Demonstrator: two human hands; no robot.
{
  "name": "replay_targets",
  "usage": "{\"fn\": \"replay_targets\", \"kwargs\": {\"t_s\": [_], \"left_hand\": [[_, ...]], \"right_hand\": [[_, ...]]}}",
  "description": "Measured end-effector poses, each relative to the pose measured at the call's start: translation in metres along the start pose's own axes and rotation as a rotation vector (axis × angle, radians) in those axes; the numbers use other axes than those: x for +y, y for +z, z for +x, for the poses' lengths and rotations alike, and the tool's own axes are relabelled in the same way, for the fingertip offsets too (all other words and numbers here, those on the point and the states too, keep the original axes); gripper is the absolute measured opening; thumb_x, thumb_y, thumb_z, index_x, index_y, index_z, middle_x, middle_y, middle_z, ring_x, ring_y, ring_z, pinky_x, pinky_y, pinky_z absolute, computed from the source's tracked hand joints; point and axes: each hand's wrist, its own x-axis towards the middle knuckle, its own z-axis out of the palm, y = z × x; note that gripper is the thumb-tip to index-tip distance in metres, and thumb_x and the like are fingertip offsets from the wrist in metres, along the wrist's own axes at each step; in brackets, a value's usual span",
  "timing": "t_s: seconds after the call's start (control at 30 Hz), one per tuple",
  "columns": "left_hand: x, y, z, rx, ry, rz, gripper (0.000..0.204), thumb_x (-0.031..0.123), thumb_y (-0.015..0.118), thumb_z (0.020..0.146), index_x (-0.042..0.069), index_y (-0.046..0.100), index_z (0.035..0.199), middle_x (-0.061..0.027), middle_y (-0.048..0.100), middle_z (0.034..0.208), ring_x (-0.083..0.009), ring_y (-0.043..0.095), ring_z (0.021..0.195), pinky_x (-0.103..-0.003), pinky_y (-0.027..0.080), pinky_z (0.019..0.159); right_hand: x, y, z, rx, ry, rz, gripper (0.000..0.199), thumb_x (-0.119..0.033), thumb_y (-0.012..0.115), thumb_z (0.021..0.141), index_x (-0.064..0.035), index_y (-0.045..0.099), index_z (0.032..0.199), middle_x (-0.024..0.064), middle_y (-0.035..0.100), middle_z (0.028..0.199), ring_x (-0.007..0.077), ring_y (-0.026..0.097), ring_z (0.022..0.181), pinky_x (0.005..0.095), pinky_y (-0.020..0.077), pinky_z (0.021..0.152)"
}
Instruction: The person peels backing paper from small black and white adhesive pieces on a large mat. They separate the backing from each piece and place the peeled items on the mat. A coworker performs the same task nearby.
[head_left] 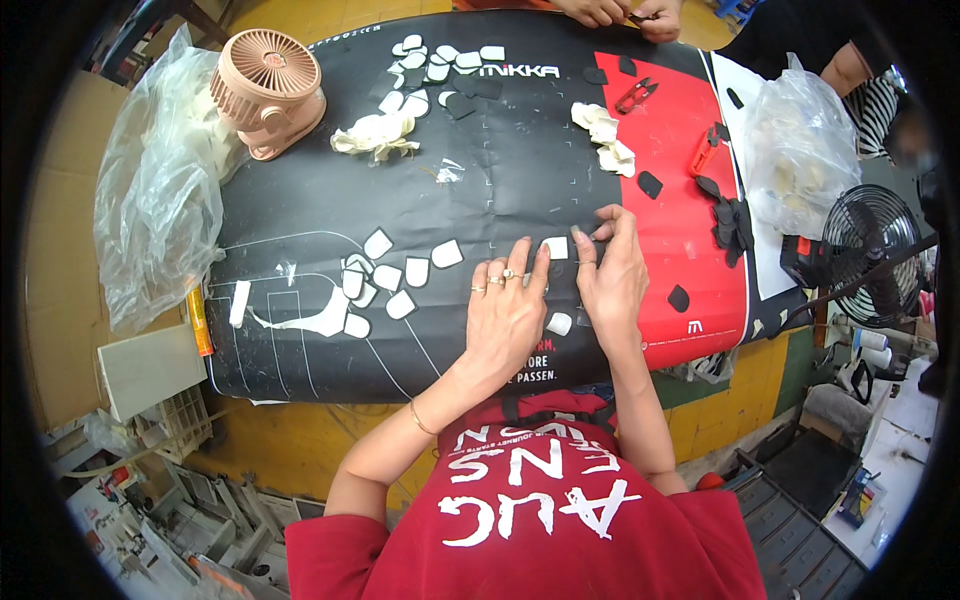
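1. There is a single view, from a head-worn fisheye camera that looks steeply down over the wearer's chest and red shirt
2. It faces forward across the desk, whose black and red mat fills the middle of the picture; the far edge lies at the top
3. The view is close: the left hand and right hand sit near the centre, with the forearms entering from the lower edge
4. Straight edges bow toward the dark round rim
5. The wide angle also takes in another person's hands at the top edge, the floor, and a black fan on the right
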Motion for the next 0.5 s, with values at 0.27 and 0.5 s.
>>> {"fn": "replay_targets", "kwargs": {"t_s": [0.27, 0.5], "left_hand": [[-0.002, 0.001, -0.001, 0.029, 0.012, -0.045, 0.055, 0.009, 0.067, 0.08, 0.005, 0.058, 0.134, -0.0164, 0.051, 0.136, -0.0321, 0.054, 0.106, -0.046, 0.04, 0.099], [-0.017, -0.017, 0.005, -0.039, -0.007, -0.286, 0.044, 0.01, 0.064, 0.086, 0.007, 0.061, 0.13, -0.0159, 0.051, 0.134, -0.0322, 0.055, 0.11, -0.046, 0.04, 0.099]], "right_hand": [[0.0, 0.004, 0.003, 0.021, -0.068, -0.075, 0.022, -0.03, 0.07, 0.093, -0.0096, 0.065, 0.099, 0.0088, 0.062, 0.083, 0.0307, 0.064, 0.074, 0.0438, 0.0484, 0.063], [0.004, -0.015, 0.007, -0.105, 0.029, 0.058, 0.019, -0.025, 0.069, 0.093, -0.0075, 0.068, 0.101, 0.0096, 0.066, 0.088, 0.029, 0.066, 0.074, 0.0429, 0.0491, 0.064]]}}
